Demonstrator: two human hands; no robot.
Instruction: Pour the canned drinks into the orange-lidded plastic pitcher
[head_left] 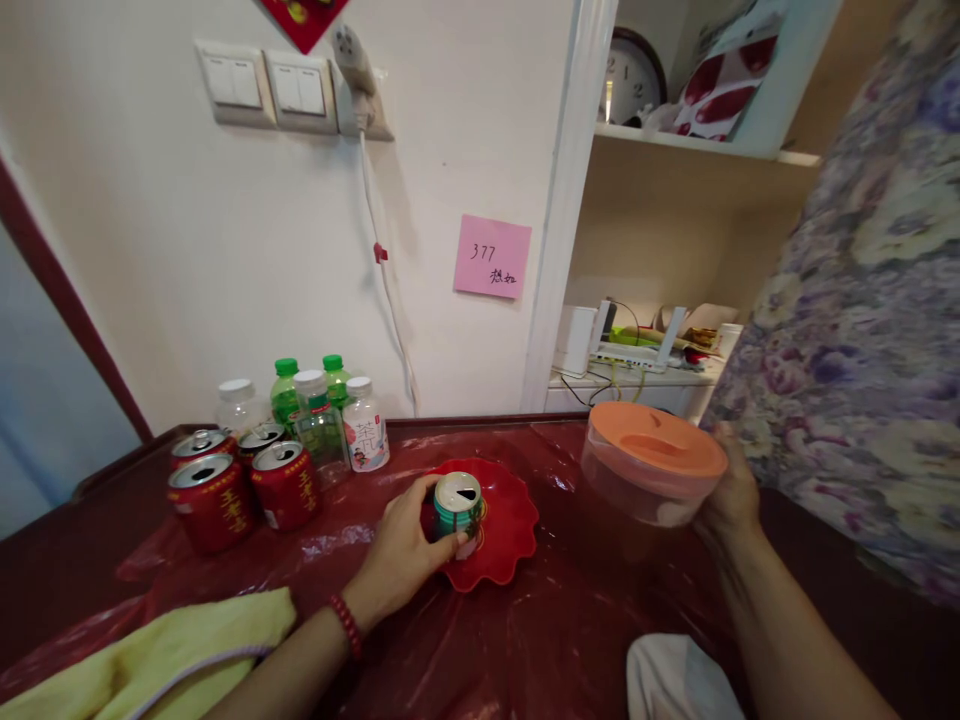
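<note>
My left hand [409, 535], with a red bead bracelet at the wrist, is closed around a green drink can [456, 505]. The can is upright with its mouth opened, over the left part of a red scalloped plate [514, 530]; whether its base touches the plate is hidden. On the right, my right hand [731, 490] grips the side of a clear plastic container [626, 485] with an orange lid [656, 435]. The container is slightly tilted and seems held above the table. Some of the right fingers are hidden behind it.
Several red cans [210, 505] and bottles, among them a white-capped one [366, 425], stand at the back left. A yellow cloth [195, 650] lies front left, a whitish cloth [679, 680] front right. A floral curtain [862, 300] hangs at right; a white cord [390, 300] runs down the wall.
</note>
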